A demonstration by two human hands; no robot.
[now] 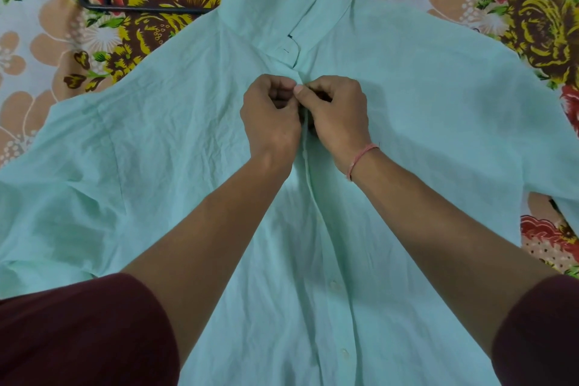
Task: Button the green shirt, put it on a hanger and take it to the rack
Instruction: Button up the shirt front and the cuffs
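a pale mint-green, wrinkled cotton shirt (pixel 156 150) lies front-up and spread wide on a floral-printed bedsheet (pixel 47 41), its stand-up collar (pixel 282 3) at the far end. just below the collar, on the front placket, both hands meet. the left hand (pixel 269 116) has its fingers curled in, thumb and forefinger pinching the placket edge. the right hand (pixel 338 116) touches it knuckle to knuckle, fingers curled too, pinching the cloth from the other side; whether a button sits between the fingertips cannot be told. a thin pink thread bracelet (pixel 360 158) circles the right wrist. farther down from the collar, two small pale buttons (pixel 332 283) show along the placket, nearest the camera. a black plastic hanger (pixel 150 9) lies flat on the bedsheet just left of the collar, one end tucked under the shirt's shoulder. dark maroon sleeves (pixel 78 332) cover both upper arms, well below the collar at the bottom edge.
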